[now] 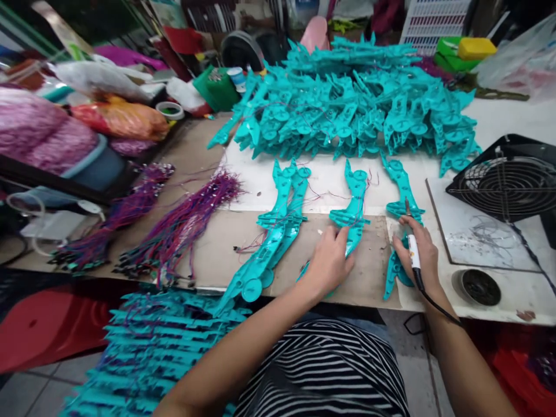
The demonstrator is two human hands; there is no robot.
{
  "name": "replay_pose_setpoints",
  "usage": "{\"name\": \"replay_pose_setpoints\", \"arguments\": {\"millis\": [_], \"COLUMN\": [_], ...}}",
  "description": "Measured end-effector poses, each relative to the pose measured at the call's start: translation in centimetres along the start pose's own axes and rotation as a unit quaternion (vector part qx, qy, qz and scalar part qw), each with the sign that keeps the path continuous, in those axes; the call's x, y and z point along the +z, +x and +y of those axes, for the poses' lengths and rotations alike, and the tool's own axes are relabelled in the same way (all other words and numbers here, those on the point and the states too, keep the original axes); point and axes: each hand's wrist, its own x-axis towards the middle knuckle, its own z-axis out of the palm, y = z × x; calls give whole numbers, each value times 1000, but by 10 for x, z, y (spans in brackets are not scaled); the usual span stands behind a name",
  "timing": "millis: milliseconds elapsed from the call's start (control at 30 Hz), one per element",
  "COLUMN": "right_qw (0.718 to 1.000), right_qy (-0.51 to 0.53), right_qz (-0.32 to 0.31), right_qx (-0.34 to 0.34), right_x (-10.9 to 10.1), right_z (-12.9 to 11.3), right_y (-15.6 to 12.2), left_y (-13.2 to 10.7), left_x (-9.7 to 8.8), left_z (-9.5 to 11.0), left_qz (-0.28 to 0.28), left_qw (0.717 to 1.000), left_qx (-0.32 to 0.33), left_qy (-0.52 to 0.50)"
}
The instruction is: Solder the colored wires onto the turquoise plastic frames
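My right hand point(419, 255) is wrapped round a soldering iron point(412, 252) with a white handle and a black cord. Its tip points up over a long teal plastic part point(400, 182) lying under that hand. My left hand point(328, 260) has its fingers closed on the lower half of another teal plastic part point(357, 200), hiding much of it. Thin red and purple wires point(321, 191) run from this part toward the left. Just left of it, two similar overlapping teal parts point(282, 226) lie with their lower ends at the table's front edge.
A big heap of teal parts point(347, 104) fills the back. Two wire bundles point(186, 226) point(117, 214) lie on the left. At right are a black fan point(504, 179), a board with wire scraps point(482, 249) and a small round tin point(480, 287). More teal parts point(160, 353) are stacked below the table edge.
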Motion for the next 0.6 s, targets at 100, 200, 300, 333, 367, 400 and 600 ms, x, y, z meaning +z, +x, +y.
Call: {"name": "replay_pose_setpoints", "arguments": {"millis": [100, 200, 300, 333, 367, 400, 600], "right_qw": [1000, 1000, 1000, 999, 999, 999, 998], "right_qy": [9, 3, -13, -16, -18, -19, -43], "right_qz": [11, 14, 3, -1, -2, -1, -5], "right_qx": [-18, -11, 28, 37, 41, 38, -52], "right_x": [-1, 0, 2, 3, 5, 7, 23], "right_z": [-3, -9, -18, -22, -25, -28, -45], "right_y": [-4, -10, -18, -21, -25, -28, -37], "left_y": [-29, -48, -50, -48, -45, -43, -41], "left_x": [-37, -74, -98, -102, -103, -103, -105], "left_z": [-18, -47, -82, -94, -104, -113, -140], "left_qz": [42, 81, 89, 88, 84, 80, 56], "left_qw": [998, 997, 994, 992, 991, 991, 994], "left_qx": [36, 14, -60, -82, -98, -108, -88], "left_qy": [-20, -3, 24, 27, 26, 21, -32]}}
